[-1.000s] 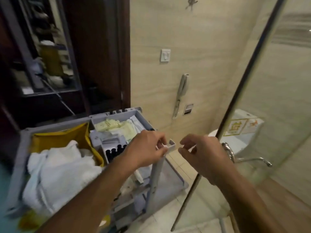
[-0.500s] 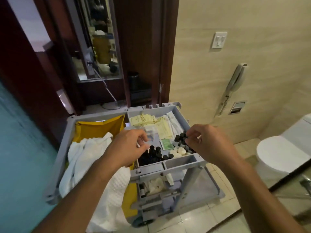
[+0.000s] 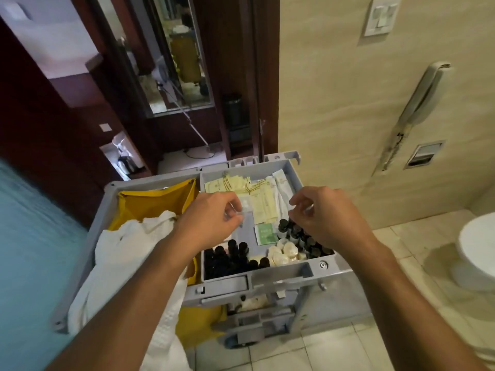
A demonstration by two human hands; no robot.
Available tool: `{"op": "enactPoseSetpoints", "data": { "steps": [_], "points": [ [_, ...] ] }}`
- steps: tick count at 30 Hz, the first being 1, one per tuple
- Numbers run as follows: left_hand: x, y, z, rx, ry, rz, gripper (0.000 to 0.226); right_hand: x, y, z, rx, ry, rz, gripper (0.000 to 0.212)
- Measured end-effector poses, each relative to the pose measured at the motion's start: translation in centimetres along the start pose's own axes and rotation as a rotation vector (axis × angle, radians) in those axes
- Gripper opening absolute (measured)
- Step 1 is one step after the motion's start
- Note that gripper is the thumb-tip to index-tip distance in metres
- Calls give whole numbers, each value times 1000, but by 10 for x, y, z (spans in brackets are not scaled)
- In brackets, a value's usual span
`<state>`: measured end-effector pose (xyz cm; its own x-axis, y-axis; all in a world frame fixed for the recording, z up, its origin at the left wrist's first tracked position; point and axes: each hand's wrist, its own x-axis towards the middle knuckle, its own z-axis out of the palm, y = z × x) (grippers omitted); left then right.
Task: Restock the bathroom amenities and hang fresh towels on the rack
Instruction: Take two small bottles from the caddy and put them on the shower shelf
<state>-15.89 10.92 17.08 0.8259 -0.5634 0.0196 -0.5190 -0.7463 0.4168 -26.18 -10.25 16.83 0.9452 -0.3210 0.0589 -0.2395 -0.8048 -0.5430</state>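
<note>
Over the grey cart (image 3: 281, 275), the left hand (image 3: 211, 218) pinches a small clear packet (image 3: 239, 213), too blurred to identify. The right hand (image 3: 328, 216) hovers with its fingers curled above the tray; whether it holds anything cannot be told, and it hides some of the dark bottles (image 3: 227, 259) beneath it. Cream sachets (image 3: 263, 206), a green packet (image 3: 265, 232) and round soaps (image 3: 285, 253) also lie in the tray. White towels (image 3: 126, 253) spill from the yellow bag (image 3: 150, 204), partly behind the left forearm. A toilet (image 3: 476, 247) is cut off at the right edge.
</note>
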Motion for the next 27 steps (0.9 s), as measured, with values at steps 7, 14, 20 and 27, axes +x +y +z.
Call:
{"op": "enactPoseSetpoints", "data": {
  "steps": [7, 14, 20, 27],
  "points": [
    [31, 3, 14, 23, -16, 13, 9, 24, 23, 5, 13, 7, -3, 20],
    [63, -16, 39, -21, -101, 59, 11, 41, 42, 33, -9, -36, 67, 20],
    [93, -41, 70, -73, -216, 72, 11, 53, 52, 67, -34, -64, 155, 17],
    [102, -66, 98, -86, -397, 136, 14, 66, 53, 108, -137, -94, 178, 18]
  ]
}}
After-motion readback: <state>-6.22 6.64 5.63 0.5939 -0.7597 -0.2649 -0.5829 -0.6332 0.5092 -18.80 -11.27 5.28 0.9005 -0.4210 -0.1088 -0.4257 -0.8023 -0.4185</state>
